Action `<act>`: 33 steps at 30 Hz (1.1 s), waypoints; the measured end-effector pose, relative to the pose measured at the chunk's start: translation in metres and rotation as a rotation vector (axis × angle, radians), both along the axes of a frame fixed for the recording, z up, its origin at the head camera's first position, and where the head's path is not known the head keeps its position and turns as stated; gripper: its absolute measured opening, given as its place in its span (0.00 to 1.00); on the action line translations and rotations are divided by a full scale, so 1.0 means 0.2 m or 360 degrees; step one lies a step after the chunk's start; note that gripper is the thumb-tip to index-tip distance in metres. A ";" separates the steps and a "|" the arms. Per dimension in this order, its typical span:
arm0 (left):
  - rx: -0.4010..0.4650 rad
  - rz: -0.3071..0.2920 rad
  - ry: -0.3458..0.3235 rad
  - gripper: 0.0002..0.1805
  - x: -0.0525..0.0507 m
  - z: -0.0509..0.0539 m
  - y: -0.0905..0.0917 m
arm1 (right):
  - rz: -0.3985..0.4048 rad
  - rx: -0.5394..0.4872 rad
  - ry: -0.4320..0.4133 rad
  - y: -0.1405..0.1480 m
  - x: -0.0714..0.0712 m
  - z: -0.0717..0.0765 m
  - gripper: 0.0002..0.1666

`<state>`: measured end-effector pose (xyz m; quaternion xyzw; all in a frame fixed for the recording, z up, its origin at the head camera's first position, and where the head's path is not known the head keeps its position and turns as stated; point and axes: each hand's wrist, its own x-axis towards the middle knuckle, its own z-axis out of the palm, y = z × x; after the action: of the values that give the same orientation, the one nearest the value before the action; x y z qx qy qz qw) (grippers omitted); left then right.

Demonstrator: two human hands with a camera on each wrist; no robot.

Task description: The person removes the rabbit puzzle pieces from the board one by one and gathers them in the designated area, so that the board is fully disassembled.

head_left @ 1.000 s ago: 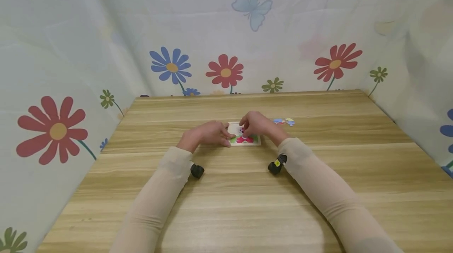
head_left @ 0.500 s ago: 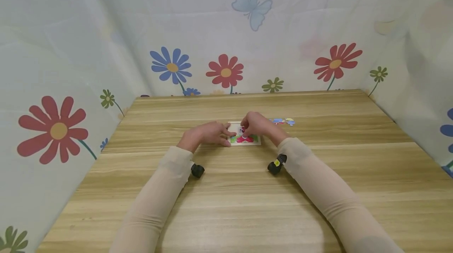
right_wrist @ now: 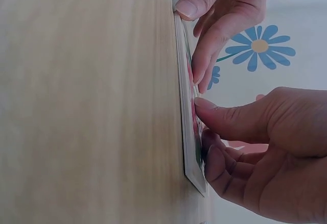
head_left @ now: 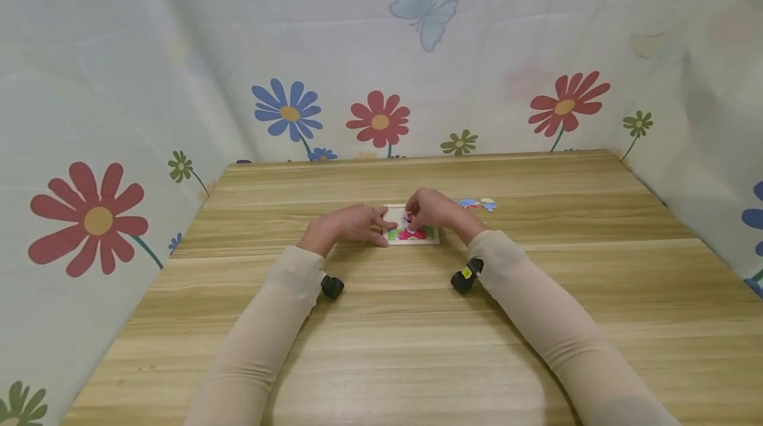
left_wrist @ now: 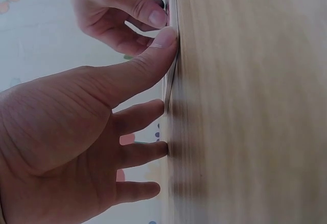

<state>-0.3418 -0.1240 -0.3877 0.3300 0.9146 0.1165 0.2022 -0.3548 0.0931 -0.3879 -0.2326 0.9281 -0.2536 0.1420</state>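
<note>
A small pale-framed jigsaw board (head_left: 438, 239) lies flat on the wooden table, with a red and green picture in its lower half. My left hand (head_left: 352, 223) rests at its left side, thumb at the near corner and index finger reaching onto the board. In the left wrist view the fingers of the left hand (left_wrist: 66, 127) are spread and fairly straight. My right hand (head_left: 436, 209) bends down over the board and pinches a puzzle piece (head_left: 408, 218) with thumb and fingers. That piece is mostly hidden by the fingers. Curled fingers of the right hand (right_wrist: 286, 142) show in the right wrist view.
Loose blue and yellow puzzle pieces (head_left: 488, 204) lie just right of the board, partly behind the right hand. The wooden table (head_left: 381, 346) extends all around. A flowered curtain (head_left: 495, 68) hangs behind the far edge and along the sides.
Very little differs. My left index finger has shifted slightly on the board, and the right hand has moved a touch to the right, still at the same piece.
</note>
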 end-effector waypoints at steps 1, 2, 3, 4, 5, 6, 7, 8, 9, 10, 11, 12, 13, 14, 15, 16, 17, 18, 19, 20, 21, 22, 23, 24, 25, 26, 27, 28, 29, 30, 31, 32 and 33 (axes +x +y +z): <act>0.0001 0.0000 -0.0002 0.30 0.00 0.00 0.00 | 0.0000 -0.0001 -0.0001 0.00 0.00 0.00 0.21; 0.0002 -0.0006 -0.0002 0.30 0.00 0.00 0.00 | 0.0002 -0.0001 -0.0002 0.00 0.00 0.00 0.21; 0.0003 -0.0008 -0.0004 0.30 0.00 0.00 0.00 | 0.0005 -0.0002 -0.0004 0.00 0.00 0.00 0.20; 0.0005 -0.0007 -0.0008 0.30 0.00 0.01 0.00 | 0.0013 -0.0003 -0.0004 0.01 0.00 -0.01 0.19; 0.0007 -0.0011 -0.0009 0.30 0.00 0.01 0.00 | 0.0021 -0.0003 0.0000 0.01 -0.01 -0.01 0.18; 0.0007 -0.0016 -0.0007 0.30 0.00 0.01 0.00 | 0.0025 -0.0008 0.0001 0.01 -0.01 -0.01 0.17; 0.0009 -0.0017 -0.0008 0.30 0.00 0.01 0.00 | 0.0028 -0.0014 0.0000 0.01 -0.01 -0.01 0.17; 0.0010 -0.0017 -0.0008 0.30 0.00 0.01 0.00 | 0.0029 -0.0019 0.0001 0.01 -0.01 -0.01 0.17; 0.0012 -0.0011 -0.0010 0.30 0.00 0.01 0.00 | 0.0026 -0.0024 0.0003 0.01 -0.01 -0.01 0.17; 0.0014 -0.0010 -0.0009 0.30 0.00 0.01 0.01 | 0.0022 -0.0027 0.0002 0.01 -0.01 -0.01 0.17; 0.0016 -0.0009 -0.0007 0.30 0.01 0.01 0.01 | 0.0013 -0.0032 -0.0002 0.01 -0.01 -0.01 0.18; 0.0015 -0.0003 -0.0005 0.30 0.01 0.01 0.01 | -0.0001 -0.0040 -0.0011 0.01 -0.01 -0.01 0.18; 0.0013 0.0000 -0.0003 0.30 0.01 0.01 0.01 | -0.0012 -0.0048 -0.0014 0.01 -0.01 -0.01 0.19; 0.0011 0.0004 0.0000 0.30 0.01 0.01 0.01 | -0.0020 -0.0055 -0.0015 0.01 -0.01 -0.01 0.19; 0.0010 0.0004 0.0005 0.30 0.01 0.01 0.01 | -0.0026 -0.0064 -0.0015 0.01 -0.01 0.00 0.19; 0.0011 0.0001 0.0012 0.30 0.01 0.01 0.01 | -0.0032 -0.0074 -0.0015 0.02 -0.01 0.00 0.19; 0.0010 0.0002 0.0017 0.30 0.01 0.02 0.01 | -0.0034 -0.0084 -0.0009 0.02 -0.01 0.00 0.19; 0.0011 -0.0002 0.0022 0.29 0.01 0.02 0.01 | -0.0033 -0.0096 -0.0001 0.02 -0.01 0.00 0.19; 0.0011 -0.0005 0.0024 0.29 0.01 0.02 0.01 | -0.0027 -0.0105 0.0009 0.02 -0.01 0.00 0.19; 0.0011 -0.0009 0.0026 0.29 0.01 0.02 0.01 | -0.0022 -0.0116 0.0013 0.02 -0.01 0.00 0.19; 0.0011 -0.0015 0.0029 0.29 0.01 0.02 0.01 | -0.0021 -0.0127 0.0013 0.02 -0.01 0.00 0.19; 0.0009 -0.0019 0.0030 0.29 0.01 0.02 0.01 | -0.0018 -0.0138 0.0013 0.02 -0.01 0.00 0.20; 0.0007 -0.0019 0.0028 0.29 0.01 0.02 0.01 | -0.0015 -0.0144 0.0014 0.02 -0.01 0.00 0.20; 0.0005 -0.0024 0.0028 0.29 0.01 0.02 0.01 | -0.0014 -0.0154 0.0007 0.03 -0.01 0.00 0.20; 0.0002 -0.0025 0.0027 0.29 0.01 0.02 0.01 | -0.0014 -0.0162 0.0001 0.03 -0.01 0.00 0.20; 0.0001 -0.0025 0.0027 0.29 0.01 0.02 0.01 | -0.0017 -0.0172 -0.0008 0.03 -0.01 0.00 0.20; 0.0000 -0.0020 0.0025 0.29 0.01 0.02 0.01 | -0.0020 -0.0178 -0.0010 0.03 -0.01 0.00 0.21; -0.0001 -0.0011 0.0021 0.29 0.01 0.02 0.01 | -0.0021 -0.0182 -0.0010 0.03 -0.01 0.00 0.21; -0.0002 -0.0007 0.0018 0.30 0.01 0.01 0.01 | -0.0024 -0.0186 -0.0011 0.03 -0.01 0.00 0.21; -0.0003 -0.0002 0.0018 0.29 0.01 0.01 0.01 | -0.0024 -0.0191 -0.0012 0.02 -0.01 0.00 0.21; -0.0004 0.0005 0.0015 0.29 0.01 0.01 0.01 | -0.0019 -0.0196 -0.0009 0.02 -0.01 0.00 0.21; -0.0002 0.0010 0.0015 0.29 0.01 0.01 0.01 | -0.0013 -0.0205 -0.0011 0.02 -0.01 0.00 0.21; -0.0001 0.0012 0.0015 0.29 0.01 0.01 0.00 | -0.0006 -0.0211 -0.0011 0.02 -0.01 0.00 0.21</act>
<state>-0.3390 -0.1230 -0.3860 0.3271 0.9169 0.1155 0.1974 -0.3558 0.0967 -0.3881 -0.2389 0.9092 -0.3155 0.1289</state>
